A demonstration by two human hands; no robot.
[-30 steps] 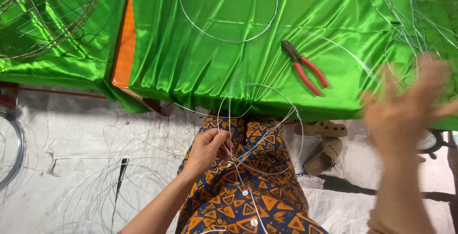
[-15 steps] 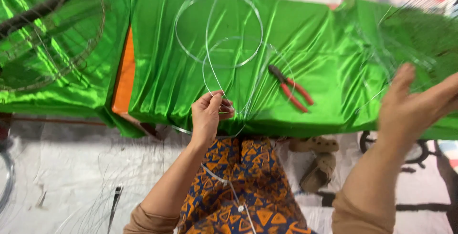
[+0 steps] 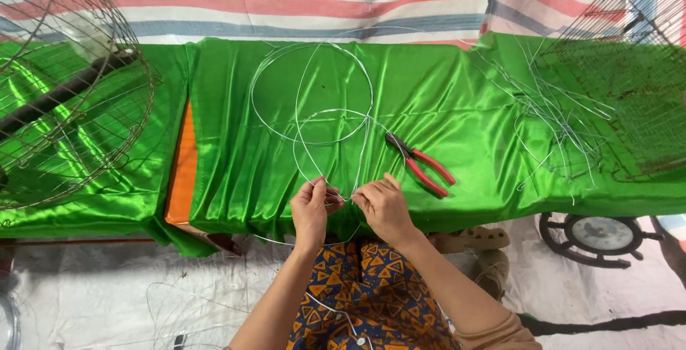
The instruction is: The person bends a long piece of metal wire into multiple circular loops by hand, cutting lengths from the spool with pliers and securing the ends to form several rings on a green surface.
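Note:
Thin silver wire loops (image 3: 311,93) lie on a table draped in shiny green cloth (image 3: 443,100). At the near edge of the cloth, my left hand (image 3: 311,211) and my right hand (image 3: 384,208) meet, both pinching the same wire where the loops come together. Red-handled pliers (image 3: 420,164) rest on the cloth just right of my right hand, untouched. My patterned orange and blue garment (image 3: 364,300) shows below the hands.
A round wire fan guard (image 3: 64,86) sits at the left. A tangle of loose wires (image 3: 557,114) and another wire cage (image 3: 636,86) occupy the right. A round fan base (image 3: 597,236) and sandals (image 3: 479,239) are on the floor; more wire (image 3: 193,307) lies at lower left.
My left hand rose from my lap to the table edge with the wire. My right hand swung in from the far right and took hold of the wire beside the left.

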